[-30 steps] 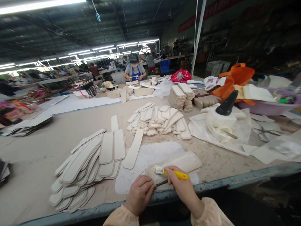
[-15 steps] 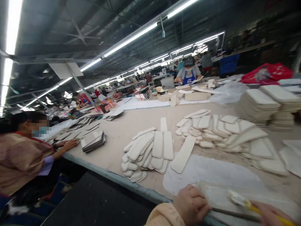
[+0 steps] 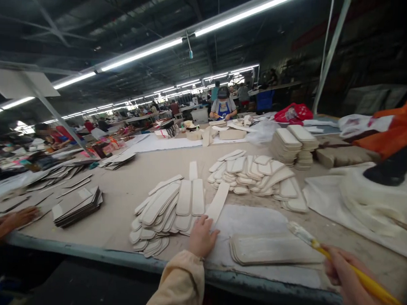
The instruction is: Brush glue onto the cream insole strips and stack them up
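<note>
My right hand point(image 3: 349, 273) grips the yellow handle of a paintbrush point(image 3: 320, 249), whose pale bristles point left. Just left of the bristles lies a low stack of long, round-cornered panels point(image 3: 270, 249) with a wet-looking top. My left hand point(image 3: 203, 237) reaches over the table with its fingers apart, at the lower end of a single off-white strip point(image 3: 219, 201). Whether the fingertips touch that strip, I cannot tell. Beside this hand is a fanned pile of off-white panels point(image 3: 161, 204). A white sheet point(image 3: 251, 216) lies beneath the panel stack.
Another fanned pile point(image 3: 256, 172) and tall stacks point(image 3: 285, 144) stand farther back. A large white container point(image 3: 372, 198) sits at right. Dark-edged panels point(image 3: 77, 206) lie near a co-worker's hand point(image 3: 23, 216) at left. The table edge point(image 3: 119, 261) runs along the front.
My left hand has left the panel stack and moved forward and left to the single strip. The brush has lifted off the stack to its right. The view has turned right.
</note>
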`<state>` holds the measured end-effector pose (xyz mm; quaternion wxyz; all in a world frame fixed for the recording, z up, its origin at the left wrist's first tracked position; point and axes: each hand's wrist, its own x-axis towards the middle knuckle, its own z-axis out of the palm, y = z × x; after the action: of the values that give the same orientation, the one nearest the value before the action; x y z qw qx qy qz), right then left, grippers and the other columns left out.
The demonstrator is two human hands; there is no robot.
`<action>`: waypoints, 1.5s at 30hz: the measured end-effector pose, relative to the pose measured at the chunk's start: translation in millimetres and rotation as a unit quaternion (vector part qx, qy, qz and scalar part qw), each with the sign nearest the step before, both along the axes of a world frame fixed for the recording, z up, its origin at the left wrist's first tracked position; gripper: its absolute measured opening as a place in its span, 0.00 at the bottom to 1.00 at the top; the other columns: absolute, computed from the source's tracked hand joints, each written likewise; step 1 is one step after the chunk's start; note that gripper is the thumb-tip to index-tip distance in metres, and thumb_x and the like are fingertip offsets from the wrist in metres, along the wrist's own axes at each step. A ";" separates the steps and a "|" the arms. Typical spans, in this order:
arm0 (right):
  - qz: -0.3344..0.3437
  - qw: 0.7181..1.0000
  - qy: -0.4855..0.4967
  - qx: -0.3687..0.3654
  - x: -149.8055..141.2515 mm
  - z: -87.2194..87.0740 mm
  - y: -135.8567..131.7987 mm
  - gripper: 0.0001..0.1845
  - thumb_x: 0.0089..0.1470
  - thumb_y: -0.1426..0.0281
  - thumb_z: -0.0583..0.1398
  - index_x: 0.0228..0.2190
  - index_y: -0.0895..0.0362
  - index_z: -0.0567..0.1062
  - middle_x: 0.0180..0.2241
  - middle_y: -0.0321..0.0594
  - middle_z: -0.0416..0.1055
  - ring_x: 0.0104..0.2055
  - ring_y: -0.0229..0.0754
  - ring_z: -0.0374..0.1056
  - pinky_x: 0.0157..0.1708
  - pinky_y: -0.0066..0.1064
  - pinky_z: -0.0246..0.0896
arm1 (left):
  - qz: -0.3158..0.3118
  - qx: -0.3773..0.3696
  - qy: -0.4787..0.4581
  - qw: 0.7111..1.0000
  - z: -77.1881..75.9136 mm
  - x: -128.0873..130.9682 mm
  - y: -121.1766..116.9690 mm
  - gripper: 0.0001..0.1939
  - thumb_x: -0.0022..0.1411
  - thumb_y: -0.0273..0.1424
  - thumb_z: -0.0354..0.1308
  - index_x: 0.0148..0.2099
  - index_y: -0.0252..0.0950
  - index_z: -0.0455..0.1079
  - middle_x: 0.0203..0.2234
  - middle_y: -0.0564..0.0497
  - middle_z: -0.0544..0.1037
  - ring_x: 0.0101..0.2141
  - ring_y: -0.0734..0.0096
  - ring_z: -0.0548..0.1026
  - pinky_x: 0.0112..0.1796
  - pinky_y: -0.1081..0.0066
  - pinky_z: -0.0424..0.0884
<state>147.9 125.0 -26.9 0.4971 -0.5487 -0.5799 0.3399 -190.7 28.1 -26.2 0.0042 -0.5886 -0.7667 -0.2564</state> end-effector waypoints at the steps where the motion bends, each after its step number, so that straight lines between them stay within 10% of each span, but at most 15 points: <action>1: 0.001 1.000 -0.003 -0.011 -2.2 3.6 -0.9 0.20 0.53 0.51 0.55 0.31 0.54 0.74 0.22 0.36 0.66 0.23 0.41 0.62 0.22 0.34 0.58 | 0.002 -0.023 0.010 1.000 2.0 -6.5 3.4 0.16 0.55 0.34 0.59 0.46 0.32 0.72 0.46 0.37 0.73 0.48 0.52 0.69 0.49 0.53 0.67; 14: -0.012 0.998 0.066 0.015 -5.6 25.9 -6.8 0.19 0.52 0.54 0.58 0.38 0.55 0.75 0.23 0.35 0.69 0.22 0.38 0.62 0.24 0.29 0.62 | -0.035 -0.116 0.070 0.990 21.9 -37.5 16.7 0.15 0.64 0.31 0.44 0.33 0.38 0.71 0.32 0.48 0.78 0.35 0.67 0.76 0.39 0.70 0.68; 21: -0.029 0.980 0.185 0.064 -7.8 29.8 1.1 0.15 0.56 0.58 0.58 0.42 0.52 0.71 0.44 0.44 0.71 0.38 0.44 0.71 0.39 0.38 0.68 | -0.032 0.043 -0.004 0.999 88.9 -16.0 2.2 0.13 0.65 0.38 0.44 0.42 0.39 0.66 0.28 0.52 0.77 0.28 0.69 0.75 0.35 0.71 0.68; 25: 0.045 0.957 0.287 -0.012 -12.9 24.5 3.3 0.16 0.55 0.56 0.59 0.41 0.49 0.66 0.53 0.43 0.66 0.46 0.48 0.71 0.44 0.42 0.67 | -0.151 0.089 -0.146 0.974 119.9 27.5 -5.4 0.08 0.64 0.36 0.48 0.39 0.42 0.67 0.19 0.59 0.74 0.24 0.72 0.73 0.31 0.73 0.67; 33: 0.092 0.900 0.418 -0.083 -9.1 31.8 5.6 0.18 0.51 0.57 0.62 0.39 0.46 0.60 0.58 0.40 0.62 0.47 0.50 0.71 0.42 0.42 0.68 | -0.218 -0.150 -0.356 0.896 96.3 82.8 13.7 0.15 0.64 0.40 0.47 0.30 0.38 0.67 0.13 0.58 0.71 0.19 0.74 0.70 0.28 0.73 0.66; 39: 0.033 0.949 0.313 -0.032 -13.6 23.7 8.0 0.21 0.48 0.60 0.65 0.39 0.49 0.61 0.55 0.44 0.65 0.50 0.48 0.68 0.46 0.40 0.67 | -0.229 -0.090 -0.434 0.867 92.0 80.4 13.0 0.15 0.63 0.41 0.49 0.30 0.37 0.68 0.21 0.55 0.72 0.26 0.73 0.69 0.32 0.72 0.66; 45: 0.085 0.910 0.394 -0.101 -25.4 24.1 9.7 0.17 0.52 0.55 0.60 0.36 0.48 0.59 0.51 0.39 0.69 0.44 0.46 0.72 0.40 0.41 0.69 | -0.216 -0.050 -0.461 0.859 104.9 80.8 21.9 0.18 0.59 0.47 0.50 0.30 0.37 0.67 0.24 0.51 0.73 0.28 0.70 0.69 0.33 0.69 0.68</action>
<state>122.5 134.7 -2.8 0.5965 -0.3661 -0.3438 0.6260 -109.9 50.0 78.7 -0.4345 -0.5534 -0.5462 -0.4545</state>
